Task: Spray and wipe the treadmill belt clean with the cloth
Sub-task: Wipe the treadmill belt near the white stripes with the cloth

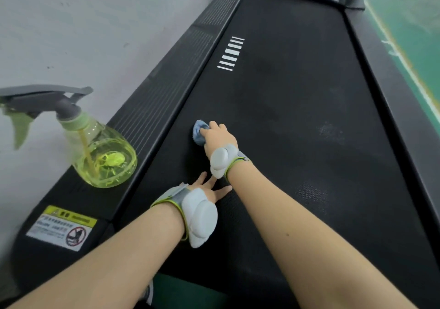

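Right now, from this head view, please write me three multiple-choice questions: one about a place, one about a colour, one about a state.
1. Where does the spray bottle stand?
A) on the floor
B) on the left side rail
C) on a shelf

2. What colour is the cloth?
A) blue
B) red
C) white

3. How is the left hand?
A) closed in a fist
B) flat on the treadmill belt, fingers straight
C) lifted in the air

Answers:
1 B: its base sits on the rail beside the belt.
2 A: blue fabric shows under the right hand, which holds it.
3 B: its spread fingers lie on the belt.
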A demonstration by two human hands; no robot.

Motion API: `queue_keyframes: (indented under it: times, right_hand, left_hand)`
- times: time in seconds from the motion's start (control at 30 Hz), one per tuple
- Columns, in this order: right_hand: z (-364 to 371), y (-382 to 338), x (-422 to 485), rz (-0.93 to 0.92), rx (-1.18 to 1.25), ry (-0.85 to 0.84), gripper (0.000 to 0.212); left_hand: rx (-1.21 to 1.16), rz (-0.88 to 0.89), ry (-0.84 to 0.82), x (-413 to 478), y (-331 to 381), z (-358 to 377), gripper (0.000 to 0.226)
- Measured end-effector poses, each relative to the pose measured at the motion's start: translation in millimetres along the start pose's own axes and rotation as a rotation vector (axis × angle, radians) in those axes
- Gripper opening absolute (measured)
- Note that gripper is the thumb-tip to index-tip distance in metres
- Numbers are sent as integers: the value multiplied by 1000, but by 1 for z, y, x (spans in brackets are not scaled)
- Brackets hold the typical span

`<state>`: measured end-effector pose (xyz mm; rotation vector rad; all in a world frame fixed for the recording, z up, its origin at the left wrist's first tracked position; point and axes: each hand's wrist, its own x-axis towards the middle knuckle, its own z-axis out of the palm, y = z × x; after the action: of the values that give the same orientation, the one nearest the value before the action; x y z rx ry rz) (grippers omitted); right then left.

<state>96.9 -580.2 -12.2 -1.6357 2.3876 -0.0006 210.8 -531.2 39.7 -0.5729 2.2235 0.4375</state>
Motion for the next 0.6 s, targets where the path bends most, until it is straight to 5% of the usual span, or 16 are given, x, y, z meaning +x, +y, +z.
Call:
queue_keyframes:
  times: [0.17,0.33,0.43,0.6]
  right_hand:
    - [0,38,-12,1,-168,122,36]
    - [-9,70,-14,448,-142,121,32]
    - [-18,62,-6,568,54,49,32]
    - [-17,9,21,413,131,-13,34]
  left_hand:
    - [-20,-13,-3,-1,-1,-2,81]
    - [-68,-14,-28,-7,-15,3,88]
    - [-81,-8,-39,-12,-25,8,86]
    - [-96,-30,-38,-20,-39,10,82]
